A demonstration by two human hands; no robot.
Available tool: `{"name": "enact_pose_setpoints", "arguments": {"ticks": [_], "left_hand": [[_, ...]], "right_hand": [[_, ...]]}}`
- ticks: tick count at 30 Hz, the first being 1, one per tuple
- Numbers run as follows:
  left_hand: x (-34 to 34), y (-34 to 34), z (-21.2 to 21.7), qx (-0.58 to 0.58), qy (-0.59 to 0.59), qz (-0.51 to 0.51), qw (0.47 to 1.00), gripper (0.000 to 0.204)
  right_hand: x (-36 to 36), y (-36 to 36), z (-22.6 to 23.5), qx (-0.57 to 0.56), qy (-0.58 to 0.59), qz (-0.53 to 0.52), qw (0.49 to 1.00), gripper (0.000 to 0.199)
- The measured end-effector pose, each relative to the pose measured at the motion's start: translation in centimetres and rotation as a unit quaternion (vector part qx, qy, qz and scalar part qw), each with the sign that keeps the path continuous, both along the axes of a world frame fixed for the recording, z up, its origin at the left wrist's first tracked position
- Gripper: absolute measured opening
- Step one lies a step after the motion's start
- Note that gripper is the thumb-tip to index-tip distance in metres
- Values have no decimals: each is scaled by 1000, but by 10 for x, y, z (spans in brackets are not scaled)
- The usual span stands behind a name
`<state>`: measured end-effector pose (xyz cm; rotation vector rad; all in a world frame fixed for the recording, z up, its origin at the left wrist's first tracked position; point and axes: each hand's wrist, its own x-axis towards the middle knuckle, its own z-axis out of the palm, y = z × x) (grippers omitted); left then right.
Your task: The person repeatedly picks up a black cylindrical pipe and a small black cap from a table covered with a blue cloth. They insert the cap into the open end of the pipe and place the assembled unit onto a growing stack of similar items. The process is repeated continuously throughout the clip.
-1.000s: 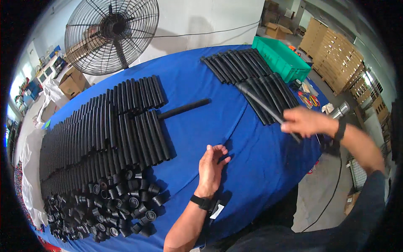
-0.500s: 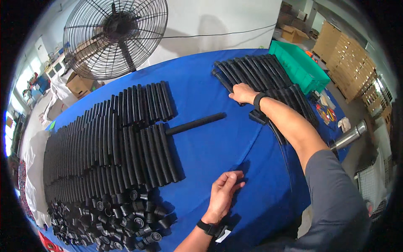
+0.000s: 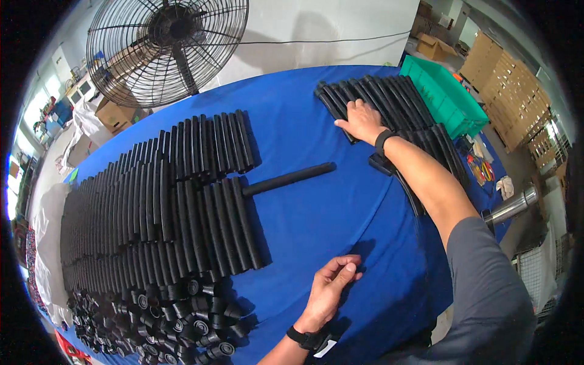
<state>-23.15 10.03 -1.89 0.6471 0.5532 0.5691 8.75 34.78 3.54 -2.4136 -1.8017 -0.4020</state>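
Note:
My right hand (image 3: 363, 121) lies over the left edge of a group of black tubes (image 3: 340, 100) at the far right, its thumb apart from the fingers. The fingers rest on the outermost tubes, their tips partly hidden. Nearer to me, my left hand (image 3: 328, 289) hovers above the blue cloth (image 3: 377, 274) with loosely bent fingers and nothing visible in them. Between the hands and a big stack of black tubes (image 3: 213, 225) on the left, a single black tube (image 3: 289, 178) lies aslant, its left end by the stack.
Many black round caps (image 3: 176, 325) are heaped at the near left. A green bin (image 3: 450, 97) stands behind the right group. A large fan (image 3: 173, 48) rises at the back left, and hand tools (image 3: 482, 170) lie at the right edge beside a metal cylinder (image 3: 514, 205).
The outer tube that stuck out at a slant now lies closer alongside the right group. My right hand has shifted slightly farther onto the tubes; my left hand has barely moved.

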Motion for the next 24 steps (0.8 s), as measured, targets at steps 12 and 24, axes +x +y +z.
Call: {"name": "enact_pose_setpoints", "arguments": {"ticks": [12,24], "left_hand": [[3,-1,0,14,-6,-11,1000,29],[-2,-2,-2,20,4,-12,1000,29]], "right_hand": [[11,-14,-66,24,-72,50,996,57],[-24,-11,-41,-73,-14,-84,994,43]]}}
